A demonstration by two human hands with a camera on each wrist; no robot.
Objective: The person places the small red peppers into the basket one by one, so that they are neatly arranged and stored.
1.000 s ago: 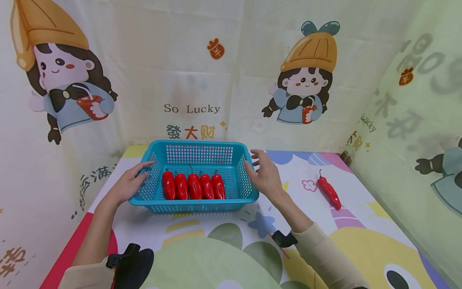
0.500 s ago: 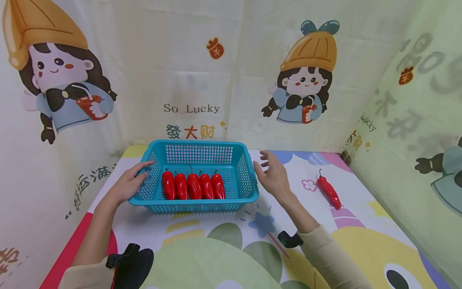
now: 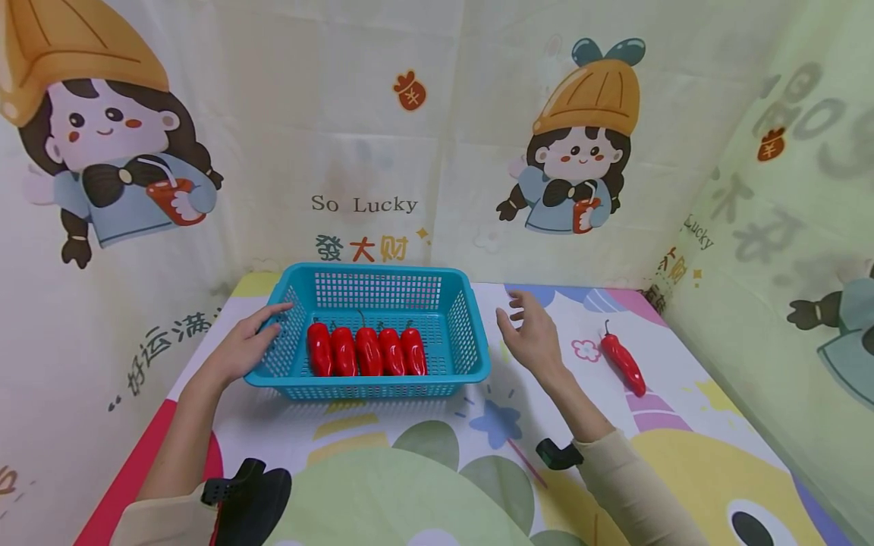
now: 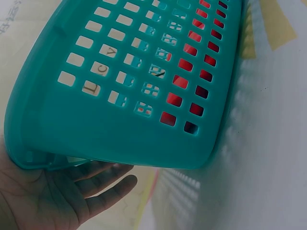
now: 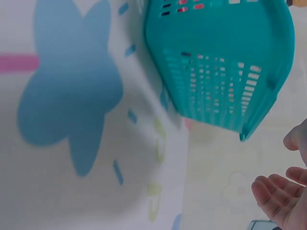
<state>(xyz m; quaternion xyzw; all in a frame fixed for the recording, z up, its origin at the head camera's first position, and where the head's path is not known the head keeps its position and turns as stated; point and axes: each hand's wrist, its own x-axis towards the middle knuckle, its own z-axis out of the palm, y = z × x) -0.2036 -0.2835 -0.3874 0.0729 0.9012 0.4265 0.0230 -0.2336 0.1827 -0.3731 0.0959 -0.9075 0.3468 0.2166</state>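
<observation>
A blue plastic basket (image 3: 369, 390) with perforated sides stands on the table, holding several glossy red chili peppers (image 3: 369, 353) in a row. At its left end is my left hand (image 3: 239, 345), fingers extended over the rim. The left wrist view has that hand (image 4: 62, 196) at the rim with straight, relaxed fingers. My right hand (image 3: 536, 337) is off the basket's right end, above the table, fingers loosely bent and holding nothing; part of this hand (image 5: 283, 196) shows at the edge of the right wrist view. Farther right lies one more red chili pepper (image 3: 623, 364).
A colourful cartoon-printed cloth (image 3: 437, 485) covers the table. Behind it hangs a printed curtain (image 3: 451, 167), which also closes off the left and right sides. Dark devices are strapped near both wrists.
My right hand has moved from the basket's right rim outward to the right, toward the lone chili pepper. The left hand, basket and peppers keep their places.
</observation>
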